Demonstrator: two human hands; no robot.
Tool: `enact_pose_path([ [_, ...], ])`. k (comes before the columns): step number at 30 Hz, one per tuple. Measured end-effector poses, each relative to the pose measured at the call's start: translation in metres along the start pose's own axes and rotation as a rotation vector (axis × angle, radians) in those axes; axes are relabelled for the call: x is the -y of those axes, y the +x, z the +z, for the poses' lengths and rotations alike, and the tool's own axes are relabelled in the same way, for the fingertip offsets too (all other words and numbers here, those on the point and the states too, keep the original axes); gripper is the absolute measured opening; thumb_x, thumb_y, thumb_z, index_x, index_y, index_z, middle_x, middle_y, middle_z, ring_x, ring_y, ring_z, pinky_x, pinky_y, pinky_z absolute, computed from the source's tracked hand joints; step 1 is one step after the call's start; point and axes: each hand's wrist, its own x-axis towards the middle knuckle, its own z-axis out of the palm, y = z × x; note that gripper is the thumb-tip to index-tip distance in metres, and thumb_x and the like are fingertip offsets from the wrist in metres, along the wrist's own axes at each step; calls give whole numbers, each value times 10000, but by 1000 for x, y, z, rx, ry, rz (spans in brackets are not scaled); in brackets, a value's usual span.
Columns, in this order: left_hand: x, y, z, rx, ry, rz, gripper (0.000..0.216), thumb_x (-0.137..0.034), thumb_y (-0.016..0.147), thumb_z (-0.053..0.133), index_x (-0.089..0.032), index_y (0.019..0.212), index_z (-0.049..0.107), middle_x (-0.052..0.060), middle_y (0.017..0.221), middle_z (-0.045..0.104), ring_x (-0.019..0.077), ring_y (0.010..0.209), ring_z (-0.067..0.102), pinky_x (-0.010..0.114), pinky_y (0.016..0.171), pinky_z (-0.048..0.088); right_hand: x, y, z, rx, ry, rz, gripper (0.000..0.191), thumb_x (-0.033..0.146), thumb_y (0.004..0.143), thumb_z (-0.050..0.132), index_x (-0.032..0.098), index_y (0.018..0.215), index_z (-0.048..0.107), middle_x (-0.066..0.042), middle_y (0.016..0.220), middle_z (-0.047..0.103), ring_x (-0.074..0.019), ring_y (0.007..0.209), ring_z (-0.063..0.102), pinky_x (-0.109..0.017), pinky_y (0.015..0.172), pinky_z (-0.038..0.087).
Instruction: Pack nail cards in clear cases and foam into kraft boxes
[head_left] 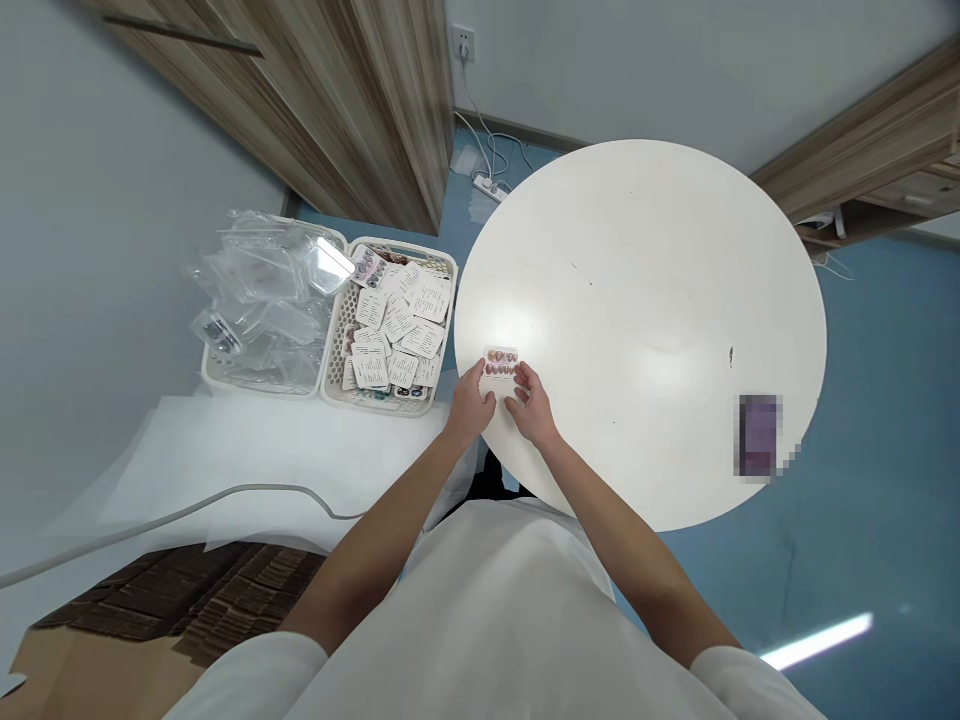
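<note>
A small white card of press-on nails (501,369), with two rows of glossy reddish-brown oval pieces, is at the near left edge of the round white table (645,240). My left hand (468,405) grips its left side, forefinger at the edge and thumb by the lower corner. On the other side, my right hand (534,408) has its fingers apart and curved, the tips beside or touching the card's right edge. Whether the card rests on the tabletop or is slightly raised, I cannot tell.
Left of the table, a white basket (328,375) holds many similar cards, mostly backs up. Another basket (255,388) overflows with clear plastic cases. A blurred purple object (759,435) lies at the table's right. Flattened cardboard (112,660) is at lower left.
</note>
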Motion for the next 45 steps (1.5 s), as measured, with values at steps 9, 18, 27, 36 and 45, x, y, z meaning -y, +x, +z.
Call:
enact_pose_path([
  [9, 1, -1, 3, -29, -9, 7, 609, -144, 705, 478, -154, 1295, 327, 115, 1266, 441, 246, 1161, 417, 413, 967, 350, -2, 2, -1, -3, -7, -14, 676, 202, 676, 554, 282, 1287, 275, -54, 1317, 376, -184, 1157, 406, -382, 948, 376],
  [18, 8, -18, 9, -119, -2, -4, 615, -210, 724, 508, -172, 1304, 304, 109, 1286, 412, 245, 1164, 408, 405, 961, 361, -5, -19, -18, 40, -12, -5, 664, 247, 682, 581, 299, 1277, 292, -32, 1345, 335, -184, 1185, 381, -389, 990, 337],
  [27, -4, -81, 25, -132, 84, -44, 529, -315, 745, 514, -179, 1242, 394, 101, 1253, 445, 240, 1155, 417, 380, 928, 390, 1, -68, -64, 151, 54, 32, 598, 247, 669, 597, 284, 1225, 380, -57, 1326, 369, -188, 1083, 501, -369, 929, 399],
  [36, -25, -165, 26, -55, 94, -123, 493, -380, 740, 515, -213, 1199, 449, 71, 1195, 524, 219, 1028, 523, 340, 832, 441, -12, -111, -106, 213, -29, 41, 374, 310, 673, 560, 202, 1031, 540, -67, 1032, 592, -162, 809, 597, -342, 758, 469],
  [45, -20, -209, -4, -268, 10, -158, 454, -398, 701, 560, -229, 1120, 523, 83, 1106, 583, 240, 943, 576, 353, 737, 481, 5, -112, -74, 408, -96, -79, 317, 324, 674, 557, 209, 969, 570, -66, 938, 608, -175, 739, 597, -367, 710, 489],
])
